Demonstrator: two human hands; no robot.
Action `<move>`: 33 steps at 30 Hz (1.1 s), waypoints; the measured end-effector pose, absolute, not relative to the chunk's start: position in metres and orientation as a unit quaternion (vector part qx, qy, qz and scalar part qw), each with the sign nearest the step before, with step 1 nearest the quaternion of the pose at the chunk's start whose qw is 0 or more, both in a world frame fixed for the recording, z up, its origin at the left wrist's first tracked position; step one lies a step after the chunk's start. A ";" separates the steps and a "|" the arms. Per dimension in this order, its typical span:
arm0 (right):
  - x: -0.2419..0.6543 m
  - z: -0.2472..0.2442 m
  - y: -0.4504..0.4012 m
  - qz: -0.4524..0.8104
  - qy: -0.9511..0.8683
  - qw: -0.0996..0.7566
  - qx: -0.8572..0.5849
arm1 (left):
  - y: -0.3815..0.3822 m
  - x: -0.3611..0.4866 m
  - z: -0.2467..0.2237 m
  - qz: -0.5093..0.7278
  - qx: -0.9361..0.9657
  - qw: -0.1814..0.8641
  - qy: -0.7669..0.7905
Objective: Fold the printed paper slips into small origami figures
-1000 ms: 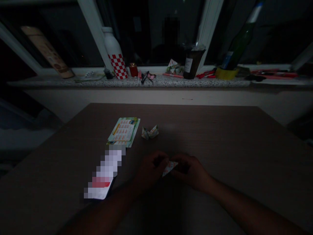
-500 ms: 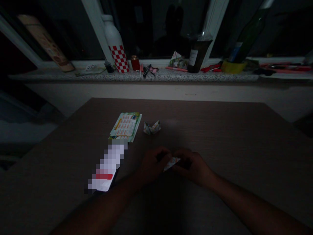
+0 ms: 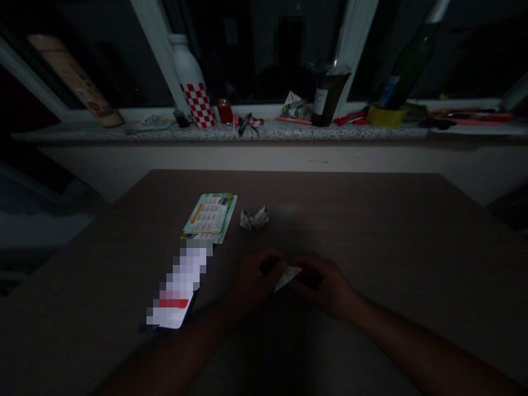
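Observation:
A small folded piece of printed paper, triangular in outline, is between my two hands low over the table. My left hand pinches its left side between thumb and fingers. At its right corner, my right hand has its fingers curled onto the paper. Just beyond them stands a folded paper figure with two raised points. To its left lies a stack of printed paper sheets, with a lit phone in front of it, its screen partly blurred out.
The brown table ends at a wall below a speckled windowsill. Along the sill stand a white bottle with red checks, a dark bag, a green bottle and a tall tan container.
The whole view has shifted slightly, with the sill and table objects a little lower and further left. Both hands keep hold of the folded paper in nearly the same pose.

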State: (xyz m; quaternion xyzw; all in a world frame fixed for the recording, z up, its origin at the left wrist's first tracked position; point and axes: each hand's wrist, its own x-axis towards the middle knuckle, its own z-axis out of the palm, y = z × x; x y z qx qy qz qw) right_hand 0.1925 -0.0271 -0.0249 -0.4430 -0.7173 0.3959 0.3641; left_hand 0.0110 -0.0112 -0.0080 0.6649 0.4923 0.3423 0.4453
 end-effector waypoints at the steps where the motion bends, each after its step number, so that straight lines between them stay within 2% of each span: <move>1: 0.193 -0.025 -0.027 0.388 -0.722 0.365 -0.441 | -0.011 0.011 -0.008 0.343 0.664 0.447 0.492; 33: 0.193 -0.022 -0.026 0.404 -0.728 0.342 -0.437 | -0.013 0.011 -0.006 0.346 0.677 0.440 0.477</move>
